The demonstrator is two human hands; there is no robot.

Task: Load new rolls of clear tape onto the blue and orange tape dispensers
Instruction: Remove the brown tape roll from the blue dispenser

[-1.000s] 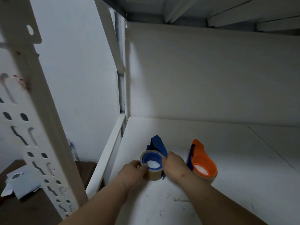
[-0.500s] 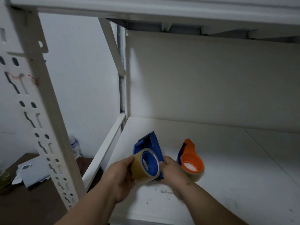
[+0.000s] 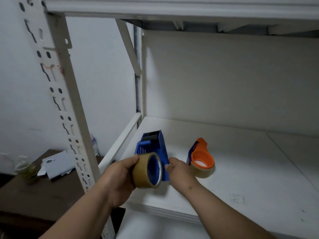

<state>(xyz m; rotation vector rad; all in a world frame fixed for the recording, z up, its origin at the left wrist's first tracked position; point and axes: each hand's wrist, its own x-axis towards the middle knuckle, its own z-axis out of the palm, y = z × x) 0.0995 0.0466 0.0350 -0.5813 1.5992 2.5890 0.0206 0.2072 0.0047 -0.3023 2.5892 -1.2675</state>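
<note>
Head view, and the left hand (image 3: 119, 176) has its fingers (image 3: 133, 160) wrapped round a roll of tape (image 3: 140, 171), held up at the near left edge of the white shelf (image 3: 241, 178). Right hand (image 3: 179, 171) pinches the near end of the blue dispenser (image 3: 153, 145) (serrated blade pointing far). Orange dispenser (image 3: 202, 156) lies on the shelf just right of that hand, tape already on it.

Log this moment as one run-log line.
left hand: holds tape roll | right hand: holds blue dispenser, roll on its hub | orange dispenser: on shelf, already loaded
</note>
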